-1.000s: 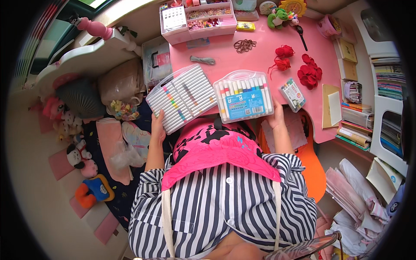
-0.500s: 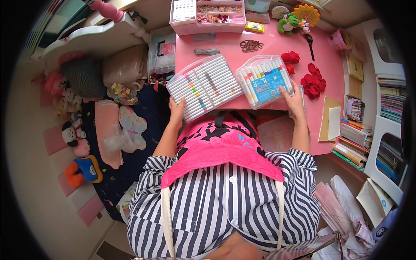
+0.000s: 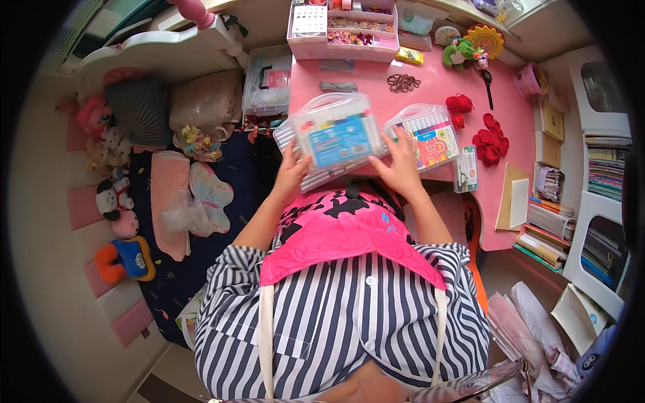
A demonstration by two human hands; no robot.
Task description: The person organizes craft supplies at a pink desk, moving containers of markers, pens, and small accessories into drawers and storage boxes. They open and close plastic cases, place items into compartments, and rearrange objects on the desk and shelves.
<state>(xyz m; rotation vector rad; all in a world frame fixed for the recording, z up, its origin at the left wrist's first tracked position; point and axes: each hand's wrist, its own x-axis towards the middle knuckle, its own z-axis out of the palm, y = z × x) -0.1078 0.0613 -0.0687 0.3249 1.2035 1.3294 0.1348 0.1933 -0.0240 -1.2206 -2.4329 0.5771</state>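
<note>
Pink counter (image 3: pixel 430 94): runs across the upper middle of the view, its near edge just above the person's lap.

Compartmented organiser box (image 3: pixel 342 27): at the counter's far edge, well apart from both hands.

Clear marker case with blue label (image 3: pixel 338 134): held up over the counter's near-left corner, label facing up, long axis running left to right with a slight tilt. It lies stacked over a second open tray of markers (image 3: pixel 295 158) whose pale barrels show below and to its left; the two overlap, but whether they touch cannot be told.

Second marker case with colourful label (image 3: pixel 428 138): flat on the counter, just beside the held case on its right, long axis angled away to the right.

Left hand (image 3: pixel 290 176): at the near-left corner of the stack, fingers spread up along its underside and edge, thumb side gripping.

Right hand (image 3: pixel 402 164): fingers spread, resting between the two cases, fingertips on the right end of the blue-label case. Nearer than the left hand to the colourful case.

Red fabric flowers (image 3: pixel 490 138): on the counter, right of both cases, apart from the hands.
</note>
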